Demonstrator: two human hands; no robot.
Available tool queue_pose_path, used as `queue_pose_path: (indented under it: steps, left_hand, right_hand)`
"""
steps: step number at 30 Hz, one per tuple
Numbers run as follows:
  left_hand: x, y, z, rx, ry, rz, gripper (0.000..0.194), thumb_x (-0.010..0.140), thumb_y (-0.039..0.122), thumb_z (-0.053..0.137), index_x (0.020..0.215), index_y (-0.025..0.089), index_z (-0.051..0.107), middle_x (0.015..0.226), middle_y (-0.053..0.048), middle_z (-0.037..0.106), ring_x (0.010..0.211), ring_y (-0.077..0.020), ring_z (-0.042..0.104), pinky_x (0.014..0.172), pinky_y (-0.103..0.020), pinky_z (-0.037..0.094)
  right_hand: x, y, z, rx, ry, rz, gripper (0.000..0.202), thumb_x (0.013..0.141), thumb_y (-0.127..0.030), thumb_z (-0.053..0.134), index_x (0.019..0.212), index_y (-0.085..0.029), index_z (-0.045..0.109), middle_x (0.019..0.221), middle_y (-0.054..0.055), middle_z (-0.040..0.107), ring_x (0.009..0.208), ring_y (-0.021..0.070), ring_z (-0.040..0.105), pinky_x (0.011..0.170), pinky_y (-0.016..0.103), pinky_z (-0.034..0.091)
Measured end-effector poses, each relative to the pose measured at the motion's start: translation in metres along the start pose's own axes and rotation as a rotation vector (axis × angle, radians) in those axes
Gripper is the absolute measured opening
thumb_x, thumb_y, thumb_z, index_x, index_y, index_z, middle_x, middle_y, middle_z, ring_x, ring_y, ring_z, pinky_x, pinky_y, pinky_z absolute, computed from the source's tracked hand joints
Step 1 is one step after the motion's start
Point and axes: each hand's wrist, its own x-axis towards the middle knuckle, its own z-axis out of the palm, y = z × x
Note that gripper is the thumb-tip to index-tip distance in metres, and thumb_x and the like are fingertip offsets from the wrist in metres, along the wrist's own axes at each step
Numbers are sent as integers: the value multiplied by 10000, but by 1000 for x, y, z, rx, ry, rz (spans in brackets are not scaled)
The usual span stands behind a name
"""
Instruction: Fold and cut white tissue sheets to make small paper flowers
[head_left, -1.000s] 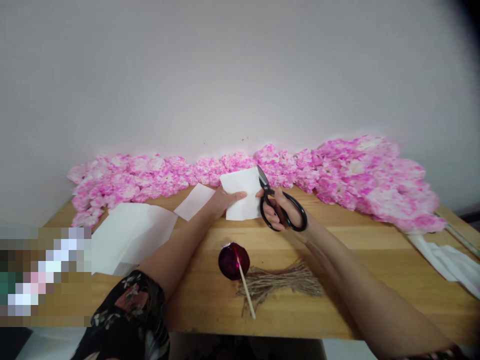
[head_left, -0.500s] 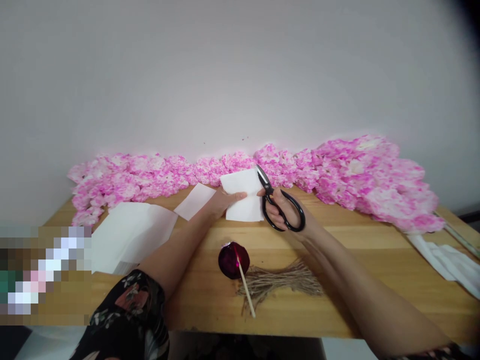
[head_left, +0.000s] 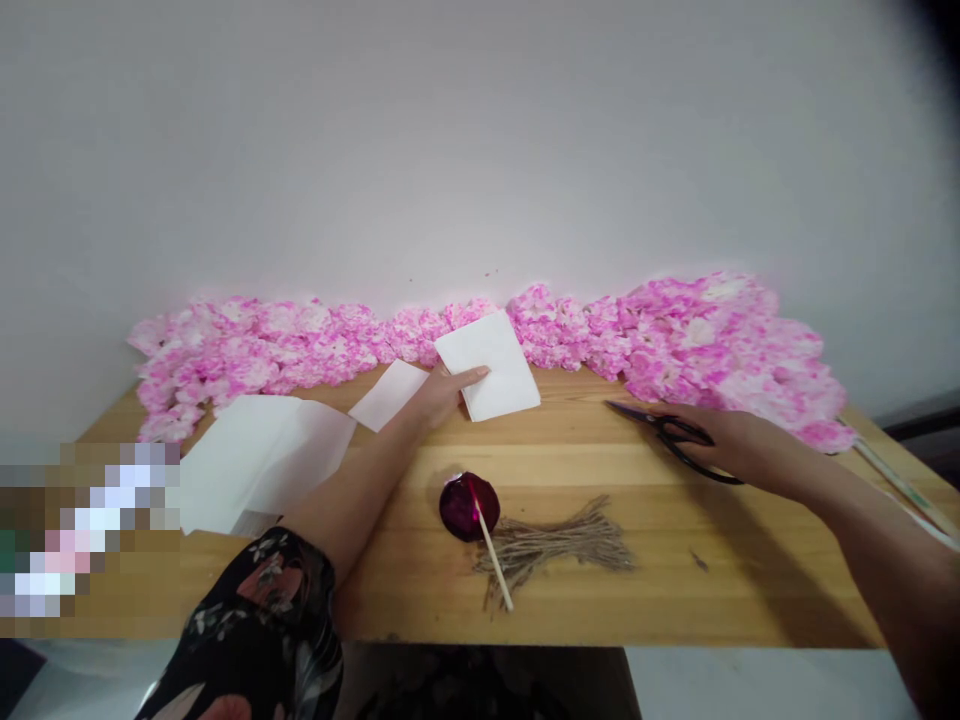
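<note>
My left hand (head_left: 448,393) grips a small stack of white paper (head_left: 499,365) by its lower left side, thumb on top. Over the right part of the table, my right hand (head_left: 724,445) holds black-handled scissors (head_left: 679,440), their blades pointing left, away from the paper. Nearer to me stands a round dish of dark red liquid (head_left: 459,508) with a pale wooden stick (head_left: 495,565) resting in it. Beside the dish lies a bundle of thin brown twigs (head_left: 562,542).
Pink and white flowers (head_left: 300,345) line the back of the wooden table (head_left: 405,610) along the wall. Larger white sheets (head_left: 262,455) and a smaller white piece (head_left: 388,395) lie at left. A thin rod (head_left: 900,483) lies at far right.
My right hand has moved right with the scissors, away from the paper. The paper in my left hand has turned and tilted.
</note>
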Motion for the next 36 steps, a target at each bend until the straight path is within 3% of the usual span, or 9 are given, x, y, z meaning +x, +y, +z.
queue_pose_path:
  steps: [4,6,9,13,19,26,30,32,36]
  left_hand:
    - [-1,1,2,6,-21,3,574,612,280,865,1135,147,668,1122,-117,724,1123,-288,640,1010,-433,468]
    - [-1,0,1,18,-21,7,571,620,279,862,1141,152,668,1170,-121,708,1138,-289,633,1010,-431,468]
    - [-1,-1,0,62,-18,15,544,646,298,848,1141,153,676,1216,-126,691,1145,-290,627,995,-420,476]
    - [-2,-3,-2,172,-32,39,500,674,328,833,1124,162,691,1212,-117,695,1104,-284,642,947,-404,496]
    - [2,-7,-10,276,-40,32,371,742,409,763,1009,154,727,918,-69,755,871,-206,681,835,-340,501]
    - [5,4,-13,469,-26,-62,254,788,358,704,682,140,629,597,-27,659,535,-105,606,577,-238,465]
    - [4,10,-9,627,-34,-214,218,813,281,683,676,137,594,577,-29,661,489,-105,610,524,-224,468]
    - [4,11,-6,675,-31,-236,193,836,268,662,712,135,597,586,-23,665,486,-103,615,515,-219,473]
    - [3,8,0,680,-60,-232,217,871,283,633,723,132,586,586,-13,654,509,-94,628,535,-203,474]
  right_hand:
    - [6,-1,-13,-25,-42,19,380,886,-368,520,1214,-259,677,1013,166,736,822,301,669,735,426,484]
    - [18,-25,-16,54,34,24,492,876,-517,543,1231,-202,672,1180,191,693,1032,369,645,856,499,471]
    - [38,-77,-2,451,-113,-147,552,825,-566,614,1288,-268,632,1283,103,661,1135,333,619,953,491,461]
    - [58,-123,45,892,-185,-101,410,743,-461,729,1096,-255,711,1023,51,740,884,243,671,773,380,514]
    - [61,-112,79,1221,-78,200,312,662,-457,792,784,-183,708,746,11,683,619,133,557,579,267,423]
    - [63,-95,76,859,-126,85,226,750,-410,692,713,-188,668,667,17,654,586,152,530,553,272,369]
    - [55,-104,69,302,131,-119,179,827,-305,587,886,-198,717,830,75,711,724,206,597,615,295,372]
    - [50,-111,69,287,160,-148,207,859,-290,544,917,-196,720,842,70,721,724,197,612,627,292,378]
    - [44,-122,79,529,-71,-141,201,849,-306,546,829,-192,710,721,20,703,610,154,597,590,268,393]
